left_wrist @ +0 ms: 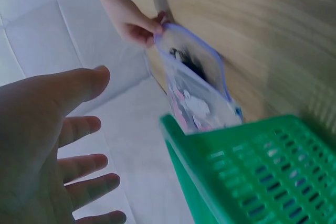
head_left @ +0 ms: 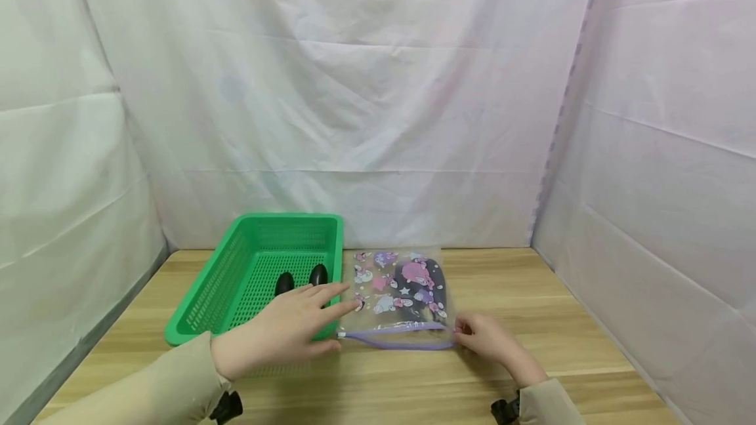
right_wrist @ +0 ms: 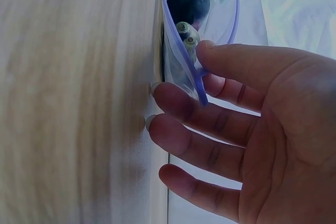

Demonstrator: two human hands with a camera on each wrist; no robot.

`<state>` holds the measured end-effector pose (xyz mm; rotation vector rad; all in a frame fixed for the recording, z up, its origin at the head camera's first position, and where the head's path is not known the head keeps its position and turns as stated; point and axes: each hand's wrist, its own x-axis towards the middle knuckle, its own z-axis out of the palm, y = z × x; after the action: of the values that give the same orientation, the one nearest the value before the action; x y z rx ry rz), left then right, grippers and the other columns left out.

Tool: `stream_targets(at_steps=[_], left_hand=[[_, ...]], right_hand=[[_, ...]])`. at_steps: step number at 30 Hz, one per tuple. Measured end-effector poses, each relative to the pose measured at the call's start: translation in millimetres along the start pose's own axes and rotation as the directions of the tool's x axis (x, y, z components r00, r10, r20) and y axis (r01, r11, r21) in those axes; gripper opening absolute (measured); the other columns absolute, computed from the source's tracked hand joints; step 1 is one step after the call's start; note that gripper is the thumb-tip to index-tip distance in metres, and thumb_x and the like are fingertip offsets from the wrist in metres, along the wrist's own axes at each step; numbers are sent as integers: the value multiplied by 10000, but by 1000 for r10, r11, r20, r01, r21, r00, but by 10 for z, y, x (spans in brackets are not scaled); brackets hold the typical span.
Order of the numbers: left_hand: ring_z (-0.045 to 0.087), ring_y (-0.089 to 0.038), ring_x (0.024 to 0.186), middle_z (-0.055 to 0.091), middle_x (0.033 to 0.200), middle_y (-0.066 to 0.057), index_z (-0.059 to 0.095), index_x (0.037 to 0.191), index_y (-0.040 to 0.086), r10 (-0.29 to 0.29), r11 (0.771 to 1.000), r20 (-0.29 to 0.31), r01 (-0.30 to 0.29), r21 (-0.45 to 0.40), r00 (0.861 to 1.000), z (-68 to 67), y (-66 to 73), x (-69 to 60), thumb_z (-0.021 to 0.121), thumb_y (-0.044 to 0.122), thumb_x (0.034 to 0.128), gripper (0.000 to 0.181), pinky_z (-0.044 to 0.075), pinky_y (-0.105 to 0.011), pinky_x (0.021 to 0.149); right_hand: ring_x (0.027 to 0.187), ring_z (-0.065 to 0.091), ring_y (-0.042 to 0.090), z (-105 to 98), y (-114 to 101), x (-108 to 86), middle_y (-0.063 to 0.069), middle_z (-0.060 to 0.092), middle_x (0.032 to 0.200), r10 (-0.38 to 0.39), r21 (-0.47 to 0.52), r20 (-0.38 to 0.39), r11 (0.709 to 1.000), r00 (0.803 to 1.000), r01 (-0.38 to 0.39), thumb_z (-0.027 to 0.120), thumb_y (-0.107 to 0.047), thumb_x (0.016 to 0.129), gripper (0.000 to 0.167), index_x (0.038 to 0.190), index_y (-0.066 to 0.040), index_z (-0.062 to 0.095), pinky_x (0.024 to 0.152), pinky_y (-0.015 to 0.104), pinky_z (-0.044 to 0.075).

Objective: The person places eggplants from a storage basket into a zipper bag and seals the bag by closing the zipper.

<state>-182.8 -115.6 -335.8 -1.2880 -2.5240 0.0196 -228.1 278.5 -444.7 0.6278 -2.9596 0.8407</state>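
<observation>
A clear zip bag (head_left: 369, 320) with pink and purple cartoon prints lies flat on the table, its purple-edged mouth (left_wrist: 202, 43) parted toward me. Dark glossy rounded things (right_wrist: 189, 4) are inside it, with pale stubby ends showing in the right wrist view. My right hand (head_left: 490, 341) pinches the right corner of the bag's mouth between thumb and fingers. Over the near right side of a green basket (head_left: 289, 217), my left hand (head_left: 286, 328) is spread, holding nothing. Two dark oblong things (head_left: 284, 283) show in the basket, partly hidden behind that hand.
The basket stands directly left of the bag on a wood-grain table (head_left: 531, 307). White cloth (head_left: 354, 103) hangs behind and along both sides. Table surface extends to the right of the bag and in front of it.
</observation>
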Motion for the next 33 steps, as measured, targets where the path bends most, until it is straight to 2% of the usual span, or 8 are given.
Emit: stream_targets(at_steps=[5,10,14,18,24,33], left_hand=[[467,-265,1298,406,1492,-100,449,1464,236,-36,998,61,39,-41,997,2,-172,-36,634,487,906,640,428,-462,990],[506,-309,1255,440,1458,-143,490,1437,191,-71,995,75,75,-61,995,20,-368,-38,642,439,914,598,448,-483,957],[559,-319,1188,433,1459,-152,496,1431,177,-92,993,102,99,-62,990,43,-540,-31,648,419,915,589,502,-454,862],[593,-312,1134,409,1477,-149,479,1445,196,-133,985,156,148,-86,979,53,-697,-41,644,414,920,592,518,-433,789],[571,-342,1165,388,1487,-161,476,1447,206,-184,974,205,206,-97,961,39,-917,-53,631,411,930,578,514,-463,811],[476,-377,1267,349,1500,-202,532,1403,191,-220,949,319,278,-147,922,68,-1206,-57,705,283,892,547,482,-485,868]], right_hand=[[515,462,49,20,13,-17,-111,515,611,-16,-16,-2,1000,1000,16,669,-197,909,203,750,-183,545,481,262,404],[515,467,51,19,9,-20,-98,528,615,-10,-6,5,1000,1000,10,667,-193,912,201,753,-175,545,482,260,403],[514,476,55,24,11,-20,-82,541,617,-4,11,13,1000,1000,4,665,-183,913,205,748,-168,543,481,258,407],[517,464,49,24,16,-14,-99,527,613,-5,-2,10,1000,1000,5,668,-187,911,211,742,-178,543,485,253,402],[520,456,51,16,20,2,-109,515,613,0,-11,4,1000,1000,0,670,-194,911,214,740,-187,542,488,256,397],[533,436,45,5,15,11,-114,497,618,-10,-33,-2,999,1000,10,672,-199,910,225,732,-191,533,495,258,383]])
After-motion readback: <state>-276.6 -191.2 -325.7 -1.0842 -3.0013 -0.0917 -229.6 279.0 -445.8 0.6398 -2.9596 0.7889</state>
